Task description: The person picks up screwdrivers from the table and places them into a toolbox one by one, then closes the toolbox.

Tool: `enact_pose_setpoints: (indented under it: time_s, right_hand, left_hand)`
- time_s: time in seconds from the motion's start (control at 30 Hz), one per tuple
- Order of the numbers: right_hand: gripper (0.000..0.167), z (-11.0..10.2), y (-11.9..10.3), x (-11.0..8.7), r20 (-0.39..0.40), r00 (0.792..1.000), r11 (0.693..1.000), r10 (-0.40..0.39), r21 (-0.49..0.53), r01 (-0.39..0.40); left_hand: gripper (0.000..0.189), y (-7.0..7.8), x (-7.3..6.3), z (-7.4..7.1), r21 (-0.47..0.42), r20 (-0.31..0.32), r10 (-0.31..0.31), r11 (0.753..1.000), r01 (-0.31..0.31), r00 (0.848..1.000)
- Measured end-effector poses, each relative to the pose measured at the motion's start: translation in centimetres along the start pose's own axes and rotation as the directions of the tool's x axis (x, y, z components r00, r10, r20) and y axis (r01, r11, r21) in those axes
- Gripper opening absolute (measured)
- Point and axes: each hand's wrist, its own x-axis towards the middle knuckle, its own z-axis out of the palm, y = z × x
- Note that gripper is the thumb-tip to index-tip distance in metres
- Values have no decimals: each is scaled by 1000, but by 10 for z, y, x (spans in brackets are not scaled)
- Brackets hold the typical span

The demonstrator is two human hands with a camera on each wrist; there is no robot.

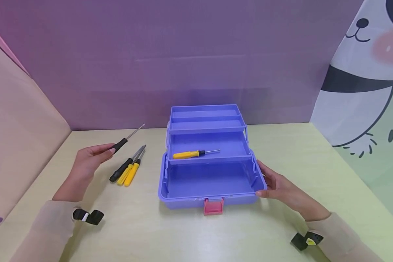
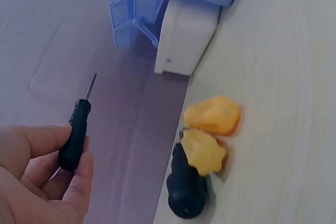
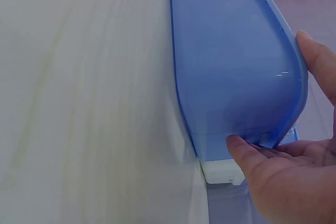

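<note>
My left hand (image 1: 91, 160) pinches a black-handled screwdriver (image 1: 120, 145) between thumb and fingers, its shaft pointing up and to the right. The left wrist view shows the grip on the black handle (image 2: 75, 135) closely. Below that hand, a black screwdriver (image 1: 120, 170) and two yellow screwdrivers (image 1: 132, 174) lie side by side on the table. An open purple-blue toolbox (image 1: 213, 199) stands in the middle with its tiers raised. One yellow screwdriver (image 1: 186, 154) lies in its middle tray. My right hand (image 1: 278, 185) holds the toolbox's front right corner, thumb at the rim.
A pale wooden table (image 1: 196, 236) carries everything. Behind the toolbox stands a purple wall panel (image 1: 196, 72), with a printed panel (image 1: 360, 116) on the right and a pale one (image 1: 16, 109) on the left. A pink latch (image 1: 213, 207) hangs at the box's front.
</note>
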Motion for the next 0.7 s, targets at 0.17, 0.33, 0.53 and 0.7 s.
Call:
enact_pose_setpoints:
  time_s: [0.17,0.33,0.53,0.7]
  right_hand:
    - [94,-1,0,0,3,1000,1000,1,11,-1]
    - [94,-1,0,1,-2,1000,1000,0,8,0]
    - [95,0,0,0,1,1000,1000,8,-7,-8]
    - [95,0,0,0,-4,1000,1000,15,2,-15]
  left_hand:
    - [19,10,-7,11,-172,34,39,985,-33,999]
    - [18,20,-11,23,-227,71,59,973,-42,996]
    - [18,25,-14,31,-116,90,60,992,-50,994]
    - [17,27,-17,34,-61,81,32,998,-27,996]
